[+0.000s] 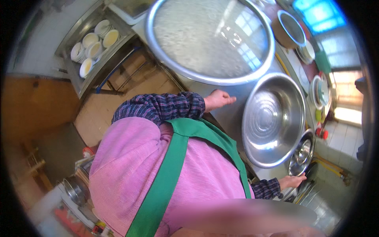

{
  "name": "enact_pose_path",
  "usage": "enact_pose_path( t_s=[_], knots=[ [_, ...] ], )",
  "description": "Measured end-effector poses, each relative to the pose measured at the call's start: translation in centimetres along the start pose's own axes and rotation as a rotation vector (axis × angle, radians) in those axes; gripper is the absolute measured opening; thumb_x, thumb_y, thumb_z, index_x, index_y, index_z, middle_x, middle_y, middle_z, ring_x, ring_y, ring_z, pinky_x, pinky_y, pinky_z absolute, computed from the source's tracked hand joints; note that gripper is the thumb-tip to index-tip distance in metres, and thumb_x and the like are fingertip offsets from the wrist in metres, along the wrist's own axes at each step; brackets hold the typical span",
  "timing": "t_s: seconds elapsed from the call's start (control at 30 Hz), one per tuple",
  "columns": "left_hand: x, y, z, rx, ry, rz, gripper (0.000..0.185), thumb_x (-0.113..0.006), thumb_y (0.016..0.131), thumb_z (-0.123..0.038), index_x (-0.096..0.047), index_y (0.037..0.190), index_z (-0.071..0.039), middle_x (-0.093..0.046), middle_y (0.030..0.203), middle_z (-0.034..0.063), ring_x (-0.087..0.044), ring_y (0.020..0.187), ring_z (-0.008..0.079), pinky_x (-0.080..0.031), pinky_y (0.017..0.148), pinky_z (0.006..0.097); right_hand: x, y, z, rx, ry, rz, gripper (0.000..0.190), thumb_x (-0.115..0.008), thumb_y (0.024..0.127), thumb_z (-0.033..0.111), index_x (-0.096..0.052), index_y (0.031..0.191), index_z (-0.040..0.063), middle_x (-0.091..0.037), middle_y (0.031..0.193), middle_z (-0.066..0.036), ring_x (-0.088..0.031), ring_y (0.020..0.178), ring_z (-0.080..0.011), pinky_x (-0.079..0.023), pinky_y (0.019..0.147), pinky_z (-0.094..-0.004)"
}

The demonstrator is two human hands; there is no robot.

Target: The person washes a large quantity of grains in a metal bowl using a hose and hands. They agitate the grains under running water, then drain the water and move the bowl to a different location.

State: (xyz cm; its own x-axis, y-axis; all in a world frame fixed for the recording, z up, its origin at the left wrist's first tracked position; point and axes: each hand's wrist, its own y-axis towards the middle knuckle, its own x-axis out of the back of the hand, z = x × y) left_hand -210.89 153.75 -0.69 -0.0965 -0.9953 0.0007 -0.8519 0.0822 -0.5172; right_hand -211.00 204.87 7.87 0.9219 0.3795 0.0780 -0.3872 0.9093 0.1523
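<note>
My left hand [219, 99] is empty over the steel counter [226, 114], its fingers partly curled and pointing at the medium basin. Just beyond it stands a very large metal basin [189, 77], holding clear liquid over pale, grainy contents. A medium stainless steel basin [265, 118], with nothing in it, sits against the large one. My right hand [291, 181] grips the near rim of a smaller steel basin [296, 169], in which a small steel bowl [304, 151] seems to lie. Both of my sleeves are dark plaid.
Stacked white bowls [94, 49] lie in a steel sink [69, 57] at upper left. Along the far side are a brown pot [284, 35], stacked dishes [318, 91] and a red-capped bottle [322, 133]. A yellow hose [328, 167] runs at the right. A metal pot [75, 189] stands at lower left.
</note>
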Motion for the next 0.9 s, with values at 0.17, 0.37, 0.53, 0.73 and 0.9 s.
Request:
enact_pose_path(
  t_s=[0.17,0.37,0.53,0.73,0.9],
  knots=[
    [5.8,-3.0,2.5,-0.145,0.009,0.023,0.018,-0.07,0.076,-0.016,-0.072,0.065,-0.002,-0.067,0.109,0.0175,-0.062,0.102,0.02,-0.047,0.088,0.0319,-11.4,-14.5,6.8,0.458,-0.053,0.333,0.043,-0.039,0.099,0.028,-0.067,0.104,-0.005,-0.067,0.107,-0.013,-0.06,0.101,-0.0231,-0.042,0.092,-0.0354],
    [12.7,-6.5,1.9,-0.302,0.031,-0.525,0.008,-0.071,0.07,-0.01,-0.072,0.068,-0.003,-0.063,0.121,0.0161,-0.057,0.115,0.0287,-0.045,0.095,0.0353,-28.8,-28.2,8.7,0.593,-0.069,1.137,0.035,-0.048,0.096,0.026,-0.066,0.111,0.0,-0.061,0.074,-0.007,-0.057,0.081,-0.0165,-0.045,0.08,-0.0334],
    [15.3,-7.2,4.0,-0.356,0.011,-1.026,0.042,-0.074,0.069,-0.009,-0.066,0.11,-0.006,-0.063,0.121,0.0142,-0.06,0.109,0.0262,-0.046,0.091,0.034,-41.3,-39.2,8.8,0.601,0.118,1.815,0.029,-0.061,0.085,0.003,-0.064,0.113,-0.001,-0.066,0.101,-0.008,-0.059,0.099,-0.0192,-0.041,0.094,-0.0302],
    [13.5,3.6,1.7,-0.35,-0.205,-1.185,0.059,-0.072,0.077,-0.009,-0.05,0.131,0.0,-0.064,0.115,0.0101,-0.059,0.091,0.0141,-0.05,0.082,0.03,-55.2,-41.4,9.1,0.67,0.295,2.288,0.05,-0.071,0.073,0.0,-0.057,0.121,0.001,-0.059,0.122,-0.014,-0.054,0.117,-0.0261,-0.038,0.102,-0.0333],
    [11.2,18.2,-3.7,-0.283,-0.869,-1.261,0.04,-0.073,0.076,-0.007,-0.062,0.114,0.0,-0.065,0.101,0.0083,-0.061,0.09,0.0159,-0.05,0.078,0.0289,-71.4,-38.0,6.4,0.729,0.222,2.497,0.035,-0.068,0.077,0.002,-0.063,0.112,0.0,-0.063,0.115,-0.016,-0.057,0.112,-0.0262,-0.04,0.098,-0.0324]
  ],
)
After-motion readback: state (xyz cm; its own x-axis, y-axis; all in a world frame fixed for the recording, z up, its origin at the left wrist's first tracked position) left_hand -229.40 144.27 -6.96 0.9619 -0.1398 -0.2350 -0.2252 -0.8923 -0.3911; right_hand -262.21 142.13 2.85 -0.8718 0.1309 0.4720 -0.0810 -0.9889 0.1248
